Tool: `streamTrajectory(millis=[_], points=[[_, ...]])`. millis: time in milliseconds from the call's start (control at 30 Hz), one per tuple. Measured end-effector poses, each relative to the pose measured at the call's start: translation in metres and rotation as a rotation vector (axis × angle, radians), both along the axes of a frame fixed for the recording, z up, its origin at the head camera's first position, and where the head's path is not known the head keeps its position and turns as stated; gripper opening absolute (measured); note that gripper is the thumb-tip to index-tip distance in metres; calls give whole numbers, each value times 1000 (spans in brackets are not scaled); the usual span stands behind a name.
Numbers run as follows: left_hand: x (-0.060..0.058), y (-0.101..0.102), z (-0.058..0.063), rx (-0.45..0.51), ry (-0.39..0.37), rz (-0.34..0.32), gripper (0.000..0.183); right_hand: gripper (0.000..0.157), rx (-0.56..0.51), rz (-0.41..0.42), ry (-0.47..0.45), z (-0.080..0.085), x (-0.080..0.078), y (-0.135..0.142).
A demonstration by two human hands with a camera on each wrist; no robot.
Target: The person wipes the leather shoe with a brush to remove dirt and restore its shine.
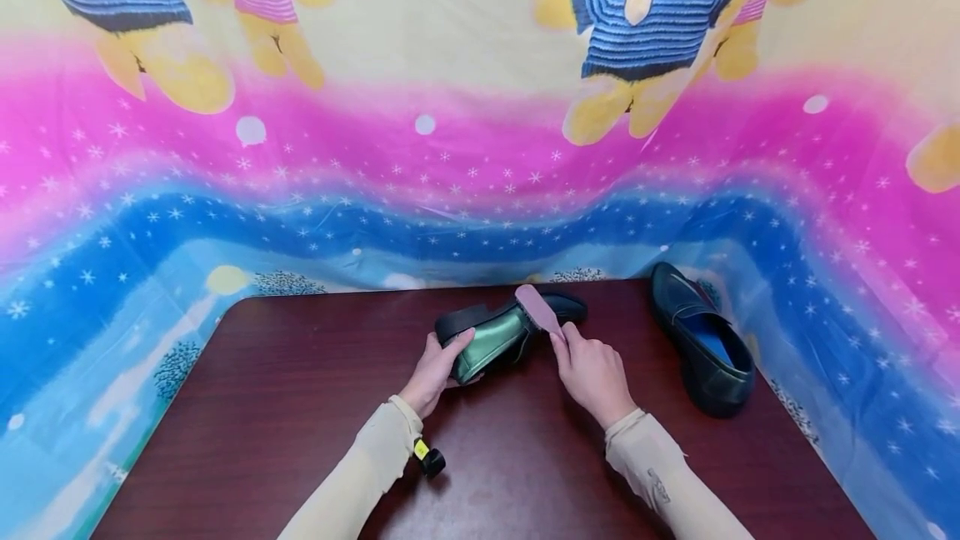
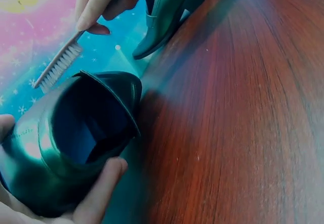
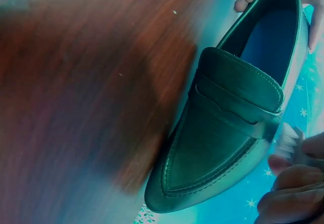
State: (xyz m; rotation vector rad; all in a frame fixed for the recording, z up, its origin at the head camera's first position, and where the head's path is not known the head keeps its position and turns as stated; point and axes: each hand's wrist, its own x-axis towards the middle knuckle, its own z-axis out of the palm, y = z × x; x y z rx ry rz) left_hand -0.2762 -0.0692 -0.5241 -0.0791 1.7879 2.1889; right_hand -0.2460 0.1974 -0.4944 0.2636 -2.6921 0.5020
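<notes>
A dark loafer (image 1: 491,348), greenish where light catches it, is tilted on its side above the table in the head view. My left hand (image 1: 431,373) grips it round the heel, thumb on the outside. My right hand (image 1: 597,373) holds a brush (image 1: 536,307) with a pinkish back by its handle. White bristles (image 3: 288,142) face the loafer's side near the strap in the right wrist view; whether they touch is hard to tell. The left wrist view looks into the loafer's opening (image 2: 93,127), with the brush (image 2: 59,66) beyond it.
A second dark loafer (image 1: 681,307) with a blue insole stands upright at the table's right edge. A small black object with a yellow label (image 1: 429,458) is by my left wrist. A printed cloth (image 1: 420,173) hangs behind and beside the brown table (image 1: 300,423).
</notes>
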Motion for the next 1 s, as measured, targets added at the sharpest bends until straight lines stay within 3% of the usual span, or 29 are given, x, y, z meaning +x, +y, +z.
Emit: streamTrajectory(millis=[167, 333, 467, 667, 767, 867, 1000], points=[[0, -1, 1, -113, -4, 20, 85, 19, -11, 10, -24, -3, -1, -4], [1, -2, 2, -145, -5, 19, 85, 19, 1, 36, -33, -5, -4, -11], [1, -2, 1, -151, -2, 6, 83, 20, 5, -29, -61, -9, -9, -5], [0, -3, 0, -128, -8, -7, 75, 31, -16, -179, -238, -15, -17, 17], [0, -3, 2, -112, -2, -10, 73, 32, -33, -202, -261, -15, -20, 23], [0, -3, 3, -101, -3, -16, 71, 28, -56, -147, -215, -12, -19, 19], [-1, -2, 3, -99, -5, -25, 69, 24, -56, -8, -159, -8, -16, 4]])
